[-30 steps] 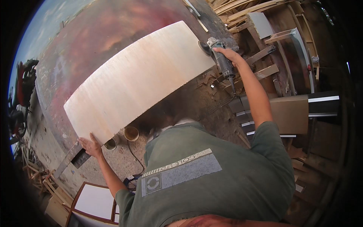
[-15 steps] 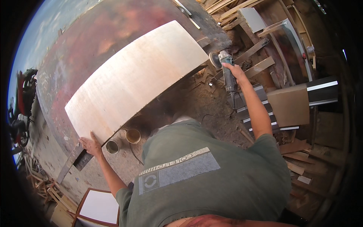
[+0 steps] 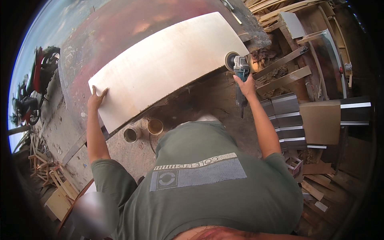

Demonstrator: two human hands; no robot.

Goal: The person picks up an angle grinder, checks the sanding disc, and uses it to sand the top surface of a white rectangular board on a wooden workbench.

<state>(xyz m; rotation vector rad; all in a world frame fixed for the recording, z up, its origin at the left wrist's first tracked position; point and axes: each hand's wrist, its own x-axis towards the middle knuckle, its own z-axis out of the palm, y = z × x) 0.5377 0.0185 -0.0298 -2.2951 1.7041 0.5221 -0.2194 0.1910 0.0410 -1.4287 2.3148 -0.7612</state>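
Observation:
A long pale wooden panel (image 3: 168,58) with a curved far edge lies across a worktable with a reddish, dusty top (image 3: 120,26). My left hand (image 3: 97,98) rests on the panel's left end, fingers spread over its surface. In my right hand (image 3: 247,86) is an angle grinder (image 3: 241,68), gripped around its body. The grinder's round disc (image 3: 231,61) is at the panel's near right corner; whether it touches the wood I cannot tell.
Two open cans (image 3: 155,127) stand below the panel's near edge. Wooden strips (image 3: 284,80) and dark slats (image 3: 286,120) with a brown board (image 3: 320,122) lie at right. A red motorbike (image 3: 38,80) is at far left, above scrap wood (image 3: 52,172). A blurred shape (image 3: 96,215) shows lower left.
My left hand has moved from the panel's lower left corner up onto its left end. The grinder's disc now faces up more and overlaps the panel's right corner. The view has shifted.

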